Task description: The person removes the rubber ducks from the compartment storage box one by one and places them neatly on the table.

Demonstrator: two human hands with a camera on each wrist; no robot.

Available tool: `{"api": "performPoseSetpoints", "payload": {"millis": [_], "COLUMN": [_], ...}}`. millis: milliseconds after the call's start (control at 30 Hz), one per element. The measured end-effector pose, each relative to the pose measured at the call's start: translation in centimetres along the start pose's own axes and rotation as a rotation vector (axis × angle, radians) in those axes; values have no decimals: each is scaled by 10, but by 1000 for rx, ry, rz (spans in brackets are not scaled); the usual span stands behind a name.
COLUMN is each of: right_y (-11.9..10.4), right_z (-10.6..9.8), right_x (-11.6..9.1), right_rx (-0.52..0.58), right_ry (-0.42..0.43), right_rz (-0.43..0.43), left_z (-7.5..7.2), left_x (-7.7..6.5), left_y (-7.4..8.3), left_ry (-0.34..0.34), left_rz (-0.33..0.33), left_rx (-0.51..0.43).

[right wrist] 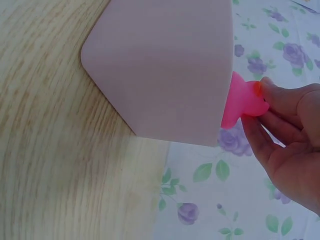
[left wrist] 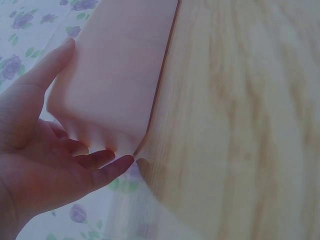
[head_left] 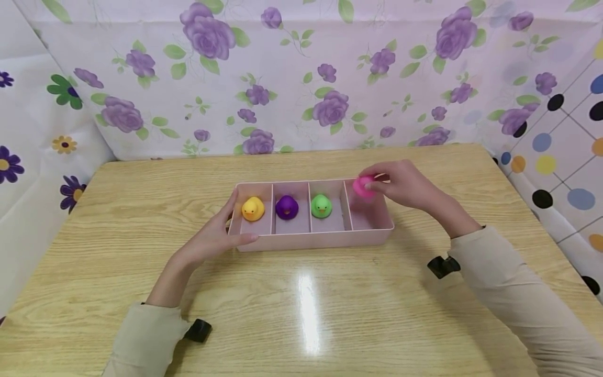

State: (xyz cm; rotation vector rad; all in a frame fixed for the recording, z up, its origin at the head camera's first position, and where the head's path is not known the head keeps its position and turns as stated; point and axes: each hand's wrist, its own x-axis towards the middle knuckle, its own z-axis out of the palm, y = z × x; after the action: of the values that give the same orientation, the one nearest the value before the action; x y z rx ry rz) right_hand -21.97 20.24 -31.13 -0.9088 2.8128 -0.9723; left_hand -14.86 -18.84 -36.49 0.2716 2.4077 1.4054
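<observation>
A pale pink box [head_left: 311,241] with several compartments sits on the table. From the left, its compartments hold a yellow rubber duck [head_left: 253,209], a purple rubber duck [head_left: 287,208] and a green rubber duck [head_left: 321,207]. My left hand [head_left: 214,238] grips the box's left end, thumb along the front wall and fingers around the end wall [left wrist: 95,132]. Between thumb and fingertips, my right hand [head_left: 400,183] pinches a pink rubber duck [head_left: 363,187] above the rightmost compartment. In the right wrist view the pink duck [right wrist: 245,102] shows at the box's rim, partly hidden behind the wall.
The wooden table [head_left: 264,314] extends around the box on all sides. Behind it hangs a cloth [head_left: 292,68] with purple flowers. Patterned cloths also flank the table, one with flowers on the left and one with dots [head_left: 546,164] on the right.
</observation>
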Motion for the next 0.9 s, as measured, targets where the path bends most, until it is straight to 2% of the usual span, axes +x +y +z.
{"api": "performPoseSetpoints", "payload": {"millis": [267,900], "right_y": [-2,5], "right_z": [-5,-18], "right_x": [5,2], "right_rx": [-17,-48], "right_ry": [-11,59], "right_rz": [-13,18], "left_z": [-1,0], "left_x": [-2,0], "left_y": [1,0], "left_ry": [0,-5], "left_rz": [4,-11], "left_rx": [13,34]}}
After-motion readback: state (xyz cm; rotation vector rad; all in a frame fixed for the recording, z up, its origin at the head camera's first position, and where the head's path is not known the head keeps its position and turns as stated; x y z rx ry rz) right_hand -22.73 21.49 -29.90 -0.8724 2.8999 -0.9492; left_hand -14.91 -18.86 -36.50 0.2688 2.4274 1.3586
